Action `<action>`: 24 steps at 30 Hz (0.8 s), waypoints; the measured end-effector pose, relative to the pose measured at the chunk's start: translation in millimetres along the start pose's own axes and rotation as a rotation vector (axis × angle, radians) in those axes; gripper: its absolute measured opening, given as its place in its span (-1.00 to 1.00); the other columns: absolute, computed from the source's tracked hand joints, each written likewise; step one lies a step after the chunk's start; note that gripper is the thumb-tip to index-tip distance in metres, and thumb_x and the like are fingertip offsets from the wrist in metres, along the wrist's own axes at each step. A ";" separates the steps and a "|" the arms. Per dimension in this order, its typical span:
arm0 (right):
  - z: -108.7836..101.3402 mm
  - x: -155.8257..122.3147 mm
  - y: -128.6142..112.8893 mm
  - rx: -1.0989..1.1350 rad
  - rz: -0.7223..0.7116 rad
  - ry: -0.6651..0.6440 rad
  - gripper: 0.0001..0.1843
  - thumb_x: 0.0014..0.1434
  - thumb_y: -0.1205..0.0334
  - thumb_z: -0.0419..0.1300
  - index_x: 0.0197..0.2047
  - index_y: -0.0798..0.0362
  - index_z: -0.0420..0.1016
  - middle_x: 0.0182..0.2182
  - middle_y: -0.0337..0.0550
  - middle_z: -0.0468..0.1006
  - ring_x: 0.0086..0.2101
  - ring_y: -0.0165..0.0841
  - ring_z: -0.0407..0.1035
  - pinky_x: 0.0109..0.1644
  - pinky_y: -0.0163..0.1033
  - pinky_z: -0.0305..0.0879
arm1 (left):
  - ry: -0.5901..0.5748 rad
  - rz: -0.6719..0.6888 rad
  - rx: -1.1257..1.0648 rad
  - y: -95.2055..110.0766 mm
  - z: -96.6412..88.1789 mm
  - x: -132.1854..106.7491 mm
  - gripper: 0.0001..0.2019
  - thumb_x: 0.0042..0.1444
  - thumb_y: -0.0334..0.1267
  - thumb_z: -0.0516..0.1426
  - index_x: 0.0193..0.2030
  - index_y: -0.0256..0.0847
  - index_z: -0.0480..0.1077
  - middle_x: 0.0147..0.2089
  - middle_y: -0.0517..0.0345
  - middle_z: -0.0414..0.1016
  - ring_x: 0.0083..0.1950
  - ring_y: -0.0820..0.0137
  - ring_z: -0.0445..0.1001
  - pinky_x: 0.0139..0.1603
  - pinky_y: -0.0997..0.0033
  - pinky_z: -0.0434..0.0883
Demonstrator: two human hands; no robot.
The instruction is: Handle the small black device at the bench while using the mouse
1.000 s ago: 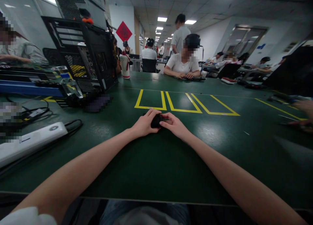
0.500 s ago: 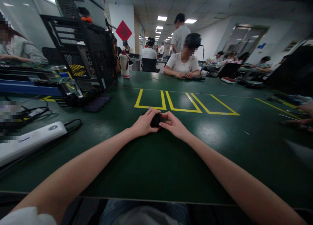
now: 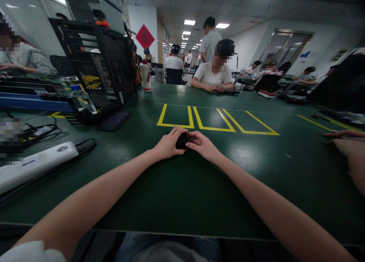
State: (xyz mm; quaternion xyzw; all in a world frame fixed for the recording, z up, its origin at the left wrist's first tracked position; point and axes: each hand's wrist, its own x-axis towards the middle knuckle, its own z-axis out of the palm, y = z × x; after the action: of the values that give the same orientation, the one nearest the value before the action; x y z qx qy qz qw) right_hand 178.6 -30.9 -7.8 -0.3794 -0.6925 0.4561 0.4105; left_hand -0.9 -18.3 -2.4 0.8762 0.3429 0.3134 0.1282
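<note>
A small black object (image 3: 181, 140) rests on the green table (image 3: 176, 186), just in front of the yellow-taped boxes (image 3: 212, 122). My left hand (image 3: 168, 144) curls round its left side with fingers over the top. My right hand (image 3: 203, 145) pinches its right side with thumb and fingers. Both hands grip it together, forearms stretched forward along the table. What the object is stays unclear, since the hands cover most of it.
A white power strip (image 3: 34, 165) with black cables lies left. Behind it stand an open black computer case (image 3: 99, 64), a blue tray and a red-and-white cup (image 3: 146, 77). A co-worker's hand (image 3: 348, 144) reaches in at right. Other people sit at the far edge.
My hands and the black object have stayed put. The co-worker's hand at the right edge has moved further in and closer to me.
</note>
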 end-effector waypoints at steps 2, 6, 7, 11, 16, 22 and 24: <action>-0.2 -0.9 -0.5 0.026 -0.050 -0.022 -0.64 -0.09 0.30 0.24 -0.18 0.01 0.26 -0.16 -0.20 0.33 -0.11 -0.34 0.32 0.05 -0.06 0.23 | -0.003 -0.003 0.002 -0.2 0.1 -0.1 -0.42 -0.15 -0.26 0.19 0.04 -0.07 0.06 0.05 0.09 0.17 0.03 0.21 0.28 -0.10 0.15 0.37; 3.0 -1.5 -1.2 0.097 -0.058 -0.006 -0.72 -0.05 0.28 0.21 -0.24 0.00 0.25 -0.21 -0.24 0.34 -0.16 -0.38 0.34 0.02 -0.11 0.27 | 0.000 -0.005 0.000 -0.2 0.3 -0.1 -0.42 -0.15 -0.26 0.19 0.04 -0.06 0.06 0.06 0.09 0.17 0.03 0.21 0.27 -0.10 0.16 0.37; 3.9 -1.0 -0.9 0.096 -0.050 0.013 -0.75 -0.03 0.26 0.20 -0.25 0.01 0.25 -0.22 -0.24 0.34 -0.18 -0.38 0.35 -0.01 -0.12 0.28 | 0.001 -0.006 0.002 -0.3 0.3 -0.1 -0.43 -0.14 -0.26 0.19 0.04 -0.06 0.06 0.06 0.10 0.17 0.03 0.21 0.28 -0.10 0.15 0.37; 4.0 2.3 1.3 0.038 -0.011 0.067 -0.71 -0.01 0.23 0.18 -0.18 0.00 0.26 -0.20 -0.19 0.34 -0.17 -0.35 0.35 -0.04 -0.10 0.29 | -0.001 -0.010 0.007 -1.4 0.9 -0.2 -0.42 -0.14 -0.24 0.19 0.04 -0.05 0.05 0.06 0.10 0.17 0.02 0.22 0.29 -0.10 0.15 0.38; 0.1 0.7 0.4 0.013 -0.022 -0.025 -0.68 -0.03 0.25 0.20 -0.17 0.00 0.25 -0.14 -0.17 0.33 -0.15 -0.34 0.34 0.00 -0.05 0.25 | -0.004 -0.019 0.006 -2.2 1.5 -0.2 -0.41 -0.15 -0.24 0.19 0.04 -0.05 0.05 0.06 0.10 0.16 0.01 0.22 0.29 -0.13 0.16 0.40; 4.1 -1.1 1.1 0.031 -0.042 0.030 -0.75 0.01 0.20 0.16 -0.21 0.00 0.24 -0.22 -0.19 0.35 -0.15 -0.37 0.32 -0.02 -0.10 0.28 | -0.001 -0.014 0.005 -0.8 1.1 0.8 -0.42 -0.14 -0.23 0.18 0.04 -0.05 0.05 0.05 0.09 0.17 0.00 0.22 0.30 -0.12 0.15 0.39; 4.7 0.4 2.1 0.010 -0.016 0.062 -0.73 0.03 0.18 0.14 -0.17 0.00 0.24 -0.23 -0.17 0.35 -0.16 -0.36 0.32 -0.03 -0.09 0.28 | 0.002 -0.014 0.009 -1.0 1.3 0.9 -0.42 -0.14 -0.23 0.19 0.04 -0.05 0.05 0.05 0.10 0.17 0.00 0.22 0.30 -0.11 0.15 0.39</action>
State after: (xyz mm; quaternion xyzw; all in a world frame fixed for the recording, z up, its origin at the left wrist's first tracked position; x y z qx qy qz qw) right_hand 174.4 -31.4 -10.8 -0.3857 -0.6802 0.4441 0.4375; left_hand -0.1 -16.9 -3.4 0.8740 0.3505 0.3120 0.1261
